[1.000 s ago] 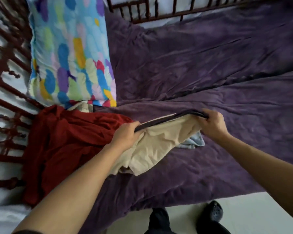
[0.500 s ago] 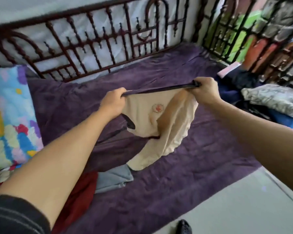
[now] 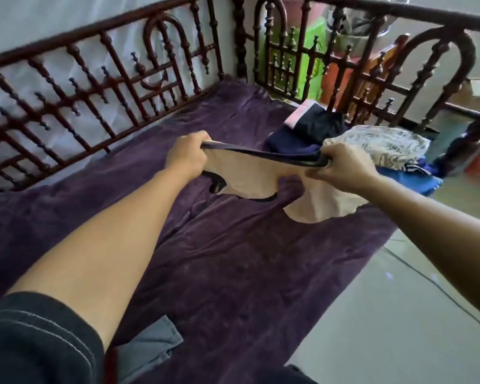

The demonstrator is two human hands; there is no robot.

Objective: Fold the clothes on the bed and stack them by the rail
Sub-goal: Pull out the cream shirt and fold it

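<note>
Purple bedspread (image 3: 233, 273) covers a bed fenced by a dark red rail (image 3: 94, 87). Left hand (image 3: 187, 157) and right hand (image 3: 344, 169) each grip the dark-trimmed edge of a cream garment (image 3: 250, 176), holding it stretched above the bed with the rest hanging down. Folded clothes (image 3: 377, 145) sit stacked by the far right rail, and a grey garment (image 3: 147, 347) lies at the near edge
</note>
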